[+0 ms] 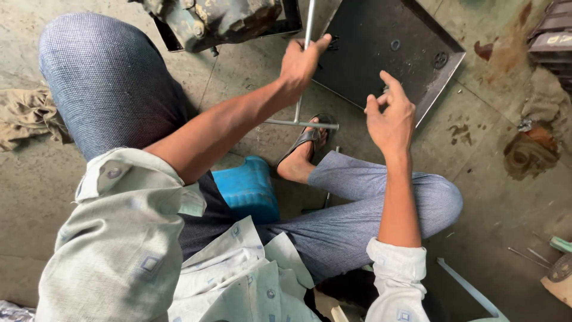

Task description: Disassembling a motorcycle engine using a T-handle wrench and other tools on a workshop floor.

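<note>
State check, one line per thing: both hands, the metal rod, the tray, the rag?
left hand: shut on metal rod
right hand: open, holding nothing
metal rod: upright, gripped
dark metal tray: flat on floor, washers inside
rag: crumpled on floor

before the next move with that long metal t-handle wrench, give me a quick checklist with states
1. Left hand gripped on the long metal T-handle wrench: ok.
2. Right hand free of the wrench, fingers open: ok.
3. Wrench tip seated on the greasy metal machine part: cannot tell, it runs out of frame.
4. Sandalled foot apart from the crossbar: not ok, right beside it.
5. Dark square metal tray within right hand's reach: ok.
</note>
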